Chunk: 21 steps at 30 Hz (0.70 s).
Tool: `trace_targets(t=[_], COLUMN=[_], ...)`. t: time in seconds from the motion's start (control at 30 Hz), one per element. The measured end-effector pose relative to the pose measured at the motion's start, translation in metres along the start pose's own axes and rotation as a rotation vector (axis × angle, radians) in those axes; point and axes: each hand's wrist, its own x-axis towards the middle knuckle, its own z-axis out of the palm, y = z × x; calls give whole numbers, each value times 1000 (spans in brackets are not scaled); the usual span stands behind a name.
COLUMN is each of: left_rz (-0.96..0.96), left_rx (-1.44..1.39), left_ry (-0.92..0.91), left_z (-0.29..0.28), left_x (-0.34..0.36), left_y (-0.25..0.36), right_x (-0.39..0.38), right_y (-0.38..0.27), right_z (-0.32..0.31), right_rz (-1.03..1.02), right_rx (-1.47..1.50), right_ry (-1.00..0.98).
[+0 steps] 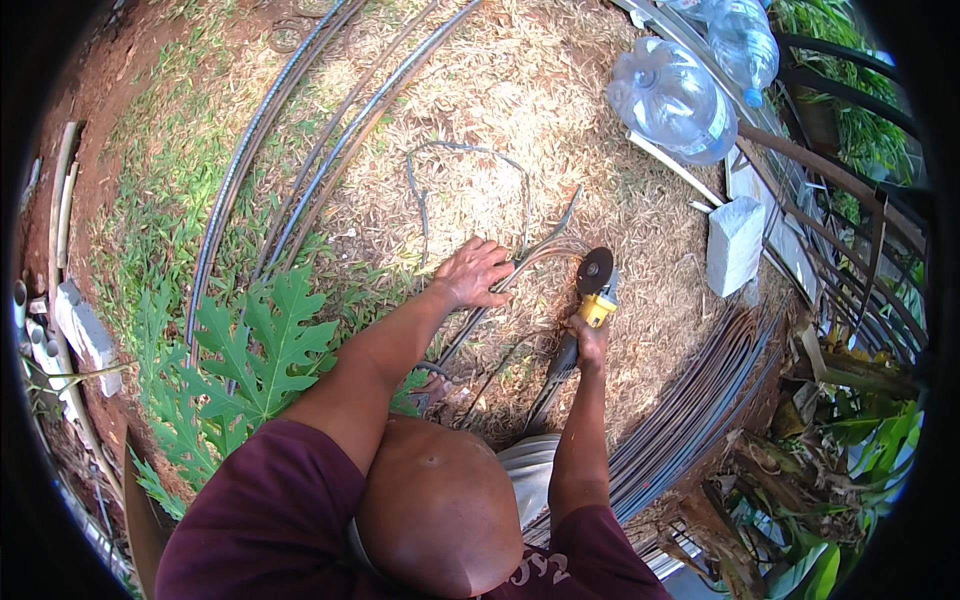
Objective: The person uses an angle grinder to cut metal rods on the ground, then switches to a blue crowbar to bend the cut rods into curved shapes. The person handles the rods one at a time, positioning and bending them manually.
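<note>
My right hand [592,345] clasps the yellow-and-black angle grinder [597,308], probably heavy, best held by its body; left of it, my left hand [470,272] spreads over thin, brownish, likely stiff metal rods [545,254].

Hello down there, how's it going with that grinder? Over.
Right hand gripping angle grinder, cutting disc near thin metal rods. Left hand spread at those rods. Lobed green leaves beside left arm.

Right fingers [575,326] wrapped around a yellow-and-black angle grinder [597,309], dark disc [594,270] just beyond them, left fingers [490,271] spread over thin rods [545,254], clear bottles [672,100] well beyond the right fingers, dry grass [470,110] beneath
</note>
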Motion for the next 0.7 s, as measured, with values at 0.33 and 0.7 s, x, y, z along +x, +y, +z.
trace_targets(t=[0.33, 0.7], left_rz=[-11, -30], left_rx=[9, 41], left_ry=[-44, -79], left_z=[-2, -5], left_x=[1, 2], left_y=[1, 2], right_x=[10, 24], right_y=[3, 27], right_z=[1, -3], right_rz=[-1, -47], right_rx=[44, -4], right_ry=[-9, 18])
